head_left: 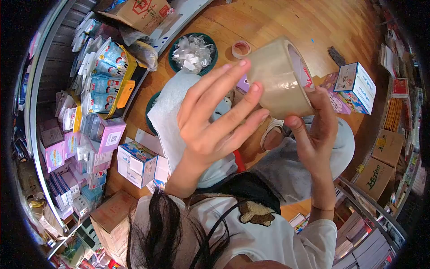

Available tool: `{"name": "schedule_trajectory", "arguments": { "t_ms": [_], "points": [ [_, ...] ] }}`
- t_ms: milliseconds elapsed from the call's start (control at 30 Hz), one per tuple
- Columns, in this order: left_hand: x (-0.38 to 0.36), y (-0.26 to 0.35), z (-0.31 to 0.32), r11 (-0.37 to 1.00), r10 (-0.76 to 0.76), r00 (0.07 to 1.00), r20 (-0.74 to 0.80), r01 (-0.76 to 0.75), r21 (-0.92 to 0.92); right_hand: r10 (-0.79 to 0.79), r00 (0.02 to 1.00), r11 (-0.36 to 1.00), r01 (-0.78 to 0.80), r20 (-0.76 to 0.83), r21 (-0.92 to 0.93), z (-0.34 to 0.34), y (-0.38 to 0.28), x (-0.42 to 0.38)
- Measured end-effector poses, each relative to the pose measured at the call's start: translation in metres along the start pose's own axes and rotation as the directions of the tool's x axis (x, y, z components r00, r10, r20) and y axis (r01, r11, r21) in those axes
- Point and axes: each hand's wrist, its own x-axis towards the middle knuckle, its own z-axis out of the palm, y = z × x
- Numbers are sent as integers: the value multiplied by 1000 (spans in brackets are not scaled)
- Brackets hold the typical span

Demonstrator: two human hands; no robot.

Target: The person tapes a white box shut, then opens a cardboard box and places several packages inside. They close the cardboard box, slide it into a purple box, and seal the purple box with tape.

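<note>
A wide roll of clear packing tape (275,76) is raised in front of my lap, its printed cardboard core facing right. My right hand (316,130) grips the roll at its lower right edge, between thumb and bent fingers. Against the roll's left side lie the fingertips of my left hand (215,116), the fingers stretched out and spread. Behind the roll, a purple box (243,84) is partly hidden.
A green basket (215,53) of crumpled clear plastic and a smaller tape roll (241,49) are on the wooden floor. Colourful boxes (356,87) stand at right, another box (136,163) at left. Packed shelves and a cardboard box (112,219) line the left; Merino cartons (374,177) the right.
</note>
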Motion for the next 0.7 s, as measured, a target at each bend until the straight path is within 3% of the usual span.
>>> {"name": "schedule_trajectory", "arguments": {
  "t_ms": [367,700],
  "points": [
    [-5,4,5,998,39,999,-34,-37,51,-25,999,999,24,-39,-39,2,0,0],
    [-4,10,9,997,50,998,-37,-48,64,82,996,997,-82,-30,-5,2,-4,-1]
  ]
}}
